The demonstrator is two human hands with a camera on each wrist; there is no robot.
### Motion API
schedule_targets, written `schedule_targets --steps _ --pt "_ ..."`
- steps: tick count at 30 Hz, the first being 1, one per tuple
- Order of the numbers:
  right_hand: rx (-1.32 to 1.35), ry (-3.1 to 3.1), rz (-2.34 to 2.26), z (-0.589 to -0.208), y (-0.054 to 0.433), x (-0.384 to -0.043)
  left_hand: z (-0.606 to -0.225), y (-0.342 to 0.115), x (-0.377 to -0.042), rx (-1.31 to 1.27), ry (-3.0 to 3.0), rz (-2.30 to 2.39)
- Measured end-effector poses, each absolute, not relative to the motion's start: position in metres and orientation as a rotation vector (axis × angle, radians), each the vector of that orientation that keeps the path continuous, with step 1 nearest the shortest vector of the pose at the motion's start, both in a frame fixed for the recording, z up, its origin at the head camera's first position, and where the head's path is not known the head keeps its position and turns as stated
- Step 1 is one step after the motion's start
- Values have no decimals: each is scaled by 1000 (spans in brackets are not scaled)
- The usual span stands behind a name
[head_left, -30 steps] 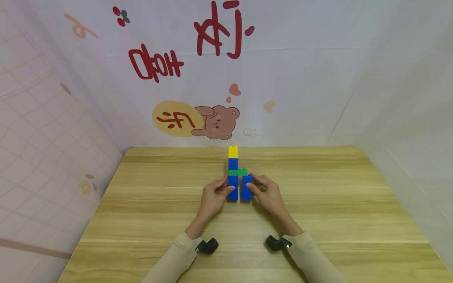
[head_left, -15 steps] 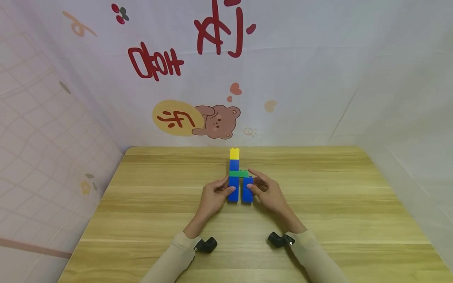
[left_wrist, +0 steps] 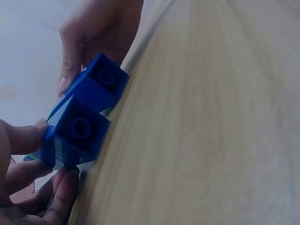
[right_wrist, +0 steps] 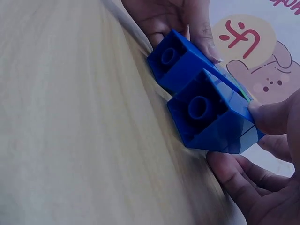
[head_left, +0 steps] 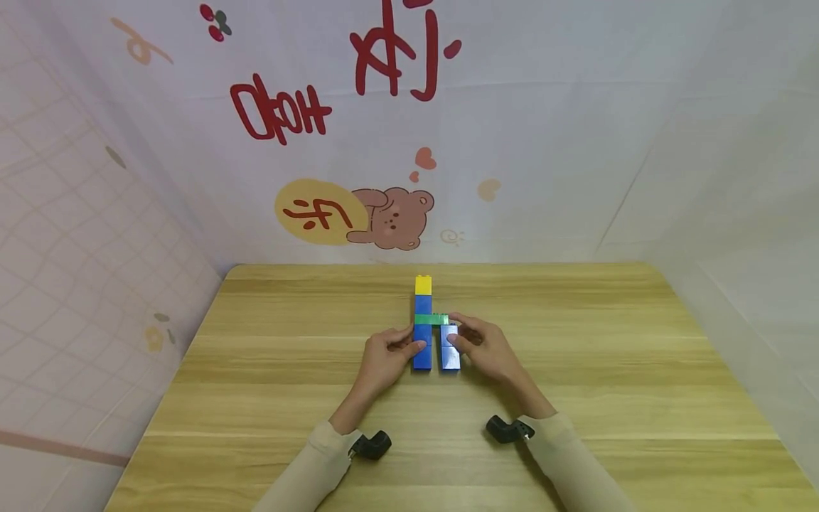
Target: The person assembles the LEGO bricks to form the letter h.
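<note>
Both hands hold one chair-shaped build of toy building blocks. Its long left column has a yellow block point(head_left: 423, 285) at the far end and blue blocks point(head_left: 423, 358) below. A green block point(head_left: 431, 319) bridges to a shorter right column of two blue blocks point(head_left: 451, 358). My left hand point(head_left: 386, 359) pinches the left column, thumb on its face. On the right column, my right hand point(head_left: 489, 348) has its thumb on the face and its other fingers at the side and behind. The hollow undersides of the left column point(left_wrist: 80, 127) and right column point(right_wrist: 200, 108) show in the wrist views.
The build is over a wood-grain table point(head_left: 608, 370). A white cloth backdrop point(head_left: 544, 142) with red characters and a printed bear point(head_left: 397, 220) rises behind the table's far edge. Black wrist-worn devices point(head_left: 371, 446) sit at both sleeves.
The build has shifted slightly toward the person, and its top now appears lower in view. The right index finger lifted toward the green block, then came down a little. Both hands keep their hold.
</note>
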State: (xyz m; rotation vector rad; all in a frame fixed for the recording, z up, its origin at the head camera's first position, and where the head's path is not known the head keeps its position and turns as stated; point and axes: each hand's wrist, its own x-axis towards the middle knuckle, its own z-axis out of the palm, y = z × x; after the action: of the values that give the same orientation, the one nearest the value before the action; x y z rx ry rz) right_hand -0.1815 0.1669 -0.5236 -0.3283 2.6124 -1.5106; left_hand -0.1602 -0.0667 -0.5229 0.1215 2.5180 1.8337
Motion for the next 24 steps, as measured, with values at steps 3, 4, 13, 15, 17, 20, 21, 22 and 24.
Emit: schedule_targets --steps 3,4,13,15,17,20,21,22,24 --pt "-332 2627 -1499 -524 166 -181 -523 -66 -160 105 2515 1826" --pt "-333 2633 -1495 -524 166 -181 -523 -66 -160 101 2512 1826" --pt "-352 2696 -1451 -526 165 -176 -523 -64 -159 103 2556 1769" --pt "-346 2708 -1443 -526 164 -176 -523 -64 -158 101 2579 1746" --pt "-342 2724 -1434 -527 164 -176 -523 -63 -158 110 2601 1729" --pt "-324 2737 -1439 -528 163 -176 -523 -63 -158 130 2614 1733" --pt "-322 2740 -1442 -528 163 -176 -523 -62 -158 139 2616 1739" --pt "-314 2739 -1448 -528 162 -176 -523 -62 -158 148 2619 1743" --pt "-299 2734 -1460 -528 162 -176 -523 -62 -158 154 2628 1742"
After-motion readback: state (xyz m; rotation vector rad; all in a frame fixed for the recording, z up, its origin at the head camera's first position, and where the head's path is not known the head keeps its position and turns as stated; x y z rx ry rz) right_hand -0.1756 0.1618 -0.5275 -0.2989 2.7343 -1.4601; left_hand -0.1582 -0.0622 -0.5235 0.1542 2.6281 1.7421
